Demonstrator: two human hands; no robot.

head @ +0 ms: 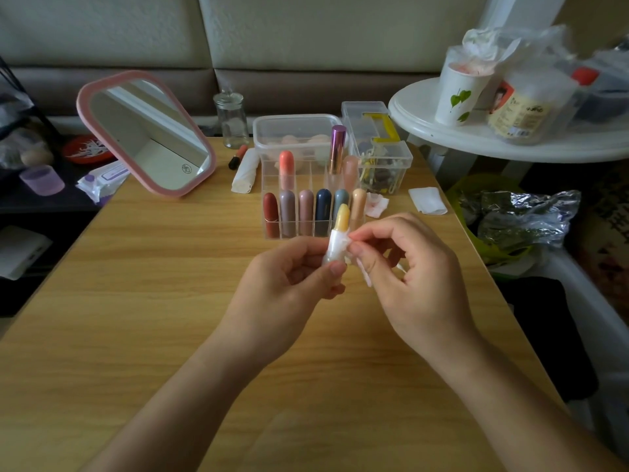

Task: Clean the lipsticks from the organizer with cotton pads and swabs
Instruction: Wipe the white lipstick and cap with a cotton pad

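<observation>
The yellow lipstick [342,218] points up, with a white pad [337,247] wrapped round its lower half. Behind it, the clear organizer [270,180] holds more lipsticks [305,212], all standing up.

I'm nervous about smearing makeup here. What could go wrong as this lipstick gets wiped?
The left hand grips the yellow lipstick only low down, so the right hand's tug on the cotton pad could pull it free. The organizer stands just behind; a slip might knock its lipsticks.
</observation>
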